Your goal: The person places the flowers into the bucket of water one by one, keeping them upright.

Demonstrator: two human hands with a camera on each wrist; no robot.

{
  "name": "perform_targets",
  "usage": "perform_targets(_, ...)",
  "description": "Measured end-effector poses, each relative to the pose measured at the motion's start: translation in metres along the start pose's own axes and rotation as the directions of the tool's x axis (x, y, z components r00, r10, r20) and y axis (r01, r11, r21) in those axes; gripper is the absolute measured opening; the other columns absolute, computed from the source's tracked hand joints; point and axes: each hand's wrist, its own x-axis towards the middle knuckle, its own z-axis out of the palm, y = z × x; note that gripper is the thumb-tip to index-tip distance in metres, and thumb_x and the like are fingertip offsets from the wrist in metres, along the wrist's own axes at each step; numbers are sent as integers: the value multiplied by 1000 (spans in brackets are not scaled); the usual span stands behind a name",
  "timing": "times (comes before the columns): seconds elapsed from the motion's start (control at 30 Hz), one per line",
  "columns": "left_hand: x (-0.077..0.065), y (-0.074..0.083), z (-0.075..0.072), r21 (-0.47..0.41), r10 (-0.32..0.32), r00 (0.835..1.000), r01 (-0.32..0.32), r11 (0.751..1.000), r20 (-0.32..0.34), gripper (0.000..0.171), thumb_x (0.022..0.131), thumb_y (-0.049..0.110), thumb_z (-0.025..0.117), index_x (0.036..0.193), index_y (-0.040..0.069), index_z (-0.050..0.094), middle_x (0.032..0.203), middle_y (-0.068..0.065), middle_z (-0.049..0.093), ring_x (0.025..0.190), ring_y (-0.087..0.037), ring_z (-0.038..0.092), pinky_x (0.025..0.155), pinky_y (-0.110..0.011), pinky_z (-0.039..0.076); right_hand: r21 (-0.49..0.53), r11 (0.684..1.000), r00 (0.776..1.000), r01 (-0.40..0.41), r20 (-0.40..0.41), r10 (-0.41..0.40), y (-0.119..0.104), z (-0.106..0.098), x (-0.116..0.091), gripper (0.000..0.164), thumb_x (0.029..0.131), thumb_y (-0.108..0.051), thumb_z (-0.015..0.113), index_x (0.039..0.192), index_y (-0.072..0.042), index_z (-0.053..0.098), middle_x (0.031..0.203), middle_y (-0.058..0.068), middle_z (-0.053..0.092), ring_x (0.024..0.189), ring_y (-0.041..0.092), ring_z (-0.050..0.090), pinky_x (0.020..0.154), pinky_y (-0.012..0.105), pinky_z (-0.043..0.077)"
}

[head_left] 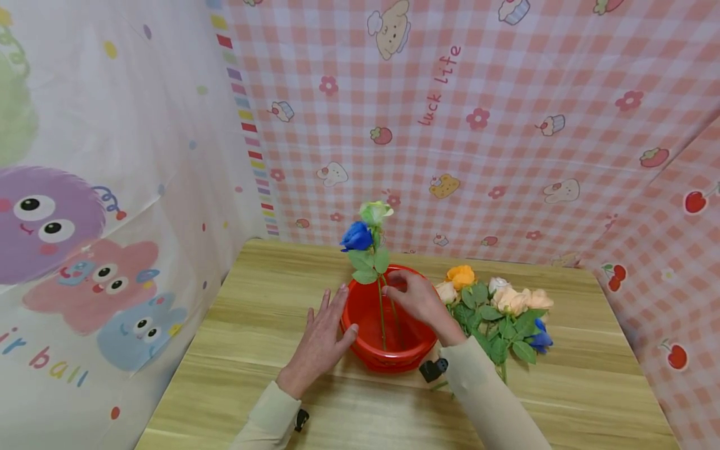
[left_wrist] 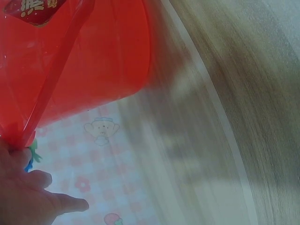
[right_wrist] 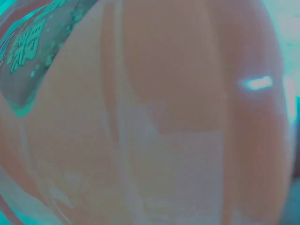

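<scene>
A blue rose (head_left: 357,237) and a pale green-white rose (head_left: 375,213) stand upright in a red bucket (head_left: 388,357), their stems running down inside it. My right hand (head_left: 417,301) reaches over the bucket's right side, thumb and finger pinching a rose stem (head_left: 393,306) near the rim. Fairly straight fingers of my left hand (head_left: 320,337) rest at the bucket's left rim. From the left wrist, this hand (left_wrist: 28,197) lies by the rim of the red bucket (left_wrist: 108,56). Only the bucket wall (right_wrist: 164,112), blurred and discoloured, fills the right wrist view.
Right of the bucket lies a bunch of artificial roses: an orange rose (head_left: 461,275), peach roses (head_left: 510,300) and a blue rose (head_left: 542,339), with green leaves and stems. Everything stands on a wooden table (head_left: 270,294). Behind hangs a pink checked cloth (head_left: 349,94).
</scene>
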Motion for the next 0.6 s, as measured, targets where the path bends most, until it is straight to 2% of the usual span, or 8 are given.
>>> perform_targets(0.23,0,1,1,-3,-5,1000,5,1000,-6,75,103,40,52,166,11,24,172,-1,21,159,-32,12,115,-77,16,85,991,990,101,-108,-92,-8,-12,-17,40,104,-32,63,135,-7,66,126,9,71,116,30,66,97,50,55)
perform_targets(0.33,0,0,2,-4,-3,1000,3,1000,-11,76,103,39,53,166,12,23,172,-1,21,159,-34,13,114,-77,17,109,985,981,133,-157,-115,-8,-16,-23,38,104,-35,62,132,-9,69,124,8,72,114,28,66,96,48,55)
perform_targets(0.5,0,1,1,-15,-2,1000,2,1000,-22,75,103,37,54,166,12,23,172,-1,21,158,-36,15,114,-77,17,206,962,963,178,-238,-127,-5,-24,-34,34,104,-34,63,124,-9,73,119,8,74,108,25,68,93,47,56)
perform_targets(0.6,0,2,1,-19,-2,1000,1,1000,-20,75,103,37,54,166,12,23,172,-1,21,158,-36,15,115,-77,16,246,950,954,192,-275,-122,-1,-30,-42,35,104,-34,63,123,-6,73,117,9,74,105,27,68,90,41,57)
